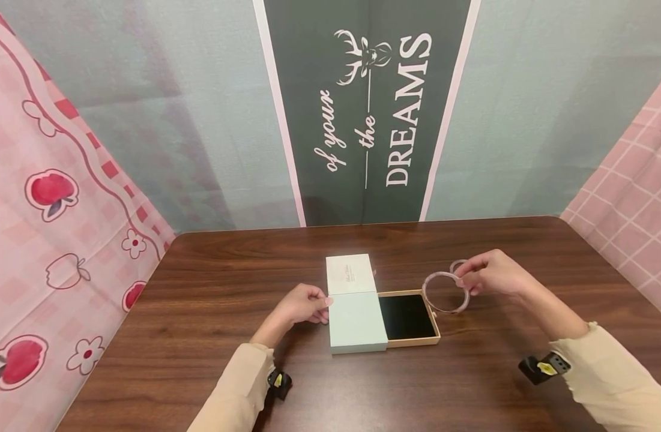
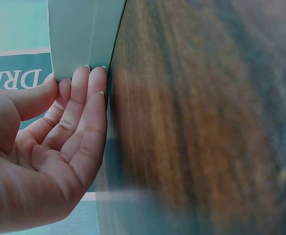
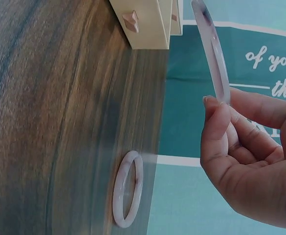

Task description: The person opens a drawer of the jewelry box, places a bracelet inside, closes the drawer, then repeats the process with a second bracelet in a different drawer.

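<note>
A pale mint jewelry box (image 1: 357, 324) lies on the table with its drawer (image 1: 408, 318) pulled out to the right, showing a black lining. Its white lettered flap (image 1: 349, 275) is folded back. My left hand (image 1: 303, 304) holds the box's left side, thumb at the upper edge and fingertips against the side wall. My right hand (image 1: 492, 275) pinches a pale lilac bangle (image 1: 428, 294) between thumb and fingers, raised just right of the drawer. A second bangle (image 3: 117, 200) lies on the table beneath that hand, partly hidden by it in the head view.
The brown wooden table (image 1: 227, 258) reaches back to a grey-green curtain (image 1: 217, 120) with a lettered dark panel. Pink patterned cloths hang at the left and right. A small pink tab (image 3: 131, 21) sticks out of the drawer's end.
</note>
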Motion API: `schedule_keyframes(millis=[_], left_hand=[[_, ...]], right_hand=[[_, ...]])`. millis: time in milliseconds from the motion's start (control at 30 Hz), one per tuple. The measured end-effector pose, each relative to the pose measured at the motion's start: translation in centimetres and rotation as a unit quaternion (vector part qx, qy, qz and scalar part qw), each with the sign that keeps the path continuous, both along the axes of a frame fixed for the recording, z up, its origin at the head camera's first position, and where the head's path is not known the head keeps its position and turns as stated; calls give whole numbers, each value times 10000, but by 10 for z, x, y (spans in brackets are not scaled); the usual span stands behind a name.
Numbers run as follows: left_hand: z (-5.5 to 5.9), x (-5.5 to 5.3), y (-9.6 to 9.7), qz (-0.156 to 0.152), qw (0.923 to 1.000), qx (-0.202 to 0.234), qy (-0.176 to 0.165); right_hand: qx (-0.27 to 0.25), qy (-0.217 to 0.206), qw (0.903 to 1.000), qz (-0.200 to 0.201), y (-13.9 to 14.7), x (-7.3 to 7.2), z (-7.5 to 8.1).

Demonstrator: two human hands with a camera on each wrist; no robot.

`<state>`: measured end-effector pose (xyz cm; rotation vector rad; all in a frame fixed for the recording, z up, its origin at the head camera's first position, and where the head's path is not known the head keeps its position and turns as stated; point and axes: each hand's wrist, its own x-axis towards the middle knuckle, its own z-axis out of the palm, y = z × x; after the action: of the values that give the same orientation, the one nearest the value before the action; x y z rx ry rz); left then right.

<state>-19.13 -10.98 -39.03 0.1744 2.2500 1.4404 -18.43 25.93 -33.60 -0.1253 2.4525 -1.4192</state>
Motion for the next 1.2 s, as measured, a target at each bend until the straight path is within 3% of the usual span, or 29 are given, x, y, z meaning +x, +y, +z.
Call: schedule_keyframes(millis=[300,700,1000,1200], left_hand=[[0,1,2,59,10000,-43,38],[0,0,4,129,9998,-145,63],[1,-1,2,47,9999,-104,3],[4,1,-1,-164,9999,28,30]], right_hand=[[34,159,9998,78,-11,0,-2],[79,20,9997,224,-27,1,-3],[43,17,9995,302,-33,3,-6],[107,73,9994,321,-38,4,-9]])
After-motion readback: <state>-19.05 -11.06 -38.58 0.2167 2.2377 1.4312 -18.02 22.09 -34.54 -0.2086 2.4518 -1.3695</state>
